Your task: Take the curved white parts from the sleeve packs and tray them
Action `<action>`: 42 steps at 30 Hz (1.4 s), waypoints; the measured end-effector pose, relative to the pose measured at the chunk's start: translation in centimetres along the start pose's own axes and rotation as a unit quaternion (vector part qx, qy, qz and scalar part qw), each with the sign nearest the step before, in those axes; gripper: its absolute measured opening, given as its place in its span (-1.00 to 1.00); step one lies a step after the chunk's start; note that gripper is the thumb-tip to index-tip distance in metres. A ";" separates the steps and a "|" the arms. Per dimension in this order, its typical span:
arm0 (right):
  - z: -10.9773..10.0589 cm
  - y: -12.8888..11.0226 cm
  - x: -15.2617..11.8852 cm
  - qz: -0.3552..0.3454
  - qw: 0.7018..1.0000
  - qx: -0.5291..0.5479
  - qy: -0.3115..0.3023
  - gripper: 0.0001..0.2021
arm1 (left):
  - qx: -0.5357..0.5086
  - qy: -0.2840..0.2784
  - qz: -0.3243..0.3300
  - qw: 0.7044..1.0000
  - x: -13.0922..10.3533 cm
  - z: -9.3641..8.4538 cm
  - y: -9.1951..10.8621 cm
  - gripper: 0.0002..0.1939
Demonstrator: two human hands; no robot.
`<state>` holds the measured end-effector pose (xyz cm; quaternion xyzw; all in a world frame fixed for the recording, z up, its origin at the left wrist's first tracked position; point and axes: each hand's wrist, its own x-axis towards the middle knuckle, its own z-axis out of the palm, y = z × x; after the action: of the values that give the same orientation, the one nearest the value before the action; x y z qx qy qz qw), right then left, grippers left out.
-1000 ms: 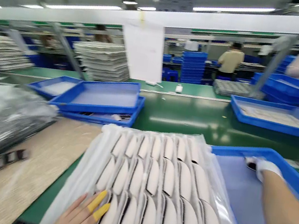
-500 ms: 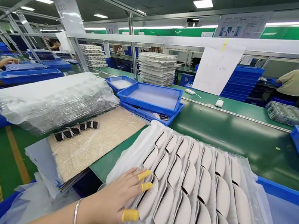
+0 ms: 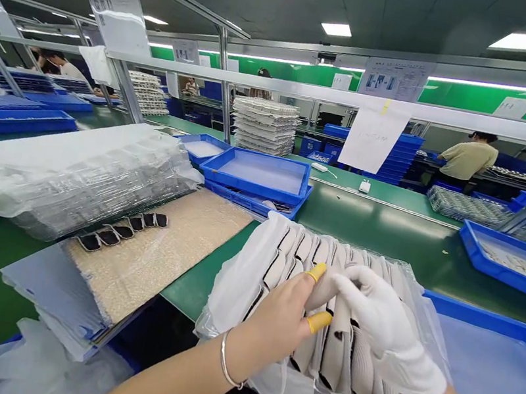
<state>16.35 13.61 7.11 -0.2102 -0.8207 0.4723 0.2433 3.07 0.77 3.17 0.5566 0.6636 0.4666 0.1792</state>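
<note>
Rows of off-white ribbed curved pieces (image 3: 361,366) with dark edges stand in a tray lined with white sheet (image 3: 244,267). Above the rows, my left hand (image 3: 282,313), wearing yellow finger cots and a bracelet, closes on one pale curved piece (image 3: 324,288). My right hand (image 3: 380,325), in a white glove, meets it from the other side with thumb and fingers pinched at the same piece. The gloved fingers partly hide the piece and the middle rows.
Left of the tray lies a tan board (image 3: 176,243) with several small black pieces (image 3: 122,231). Behind it is a plastic-wrapped stack (image 3: 62,172). Blue trays stand at the back (image 3: 255,186) and right (image 3: 499,314). Co-workers sit farther off.
My gloved right hand has come into view over the rows. My left hand has moved right and up from the tray's left side, and a curved piece is now between both hands.
</note>
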 end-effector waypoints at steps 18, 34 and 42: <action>3.0 4.0 -0.7 0.045 0.989 0.140 0.033 -0.61 | -0.562 0.015 -0.210 0.800 -1.7 -0.5 -1.8 -0.53; -1.7 2.0 -1.0 0.070 0.984 0.061 -0.155 -0.76 | -0.552 -0.060 -0.275 0.785 -1.6 -0.2 -2.4 -0.61; -1.9 2.3 -0.6 0.080 0.980 0.084 -0.163 -0.76 | -0.512 -0.176 -0.296 0.787 -1.8 -0.3 -2.4 -0.61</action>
<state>18.20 15.60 5.85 -0.1741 -0.7872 0.5856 0.0842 2.05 -0.87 0.90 0.2321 0.4165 0.5556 0.6812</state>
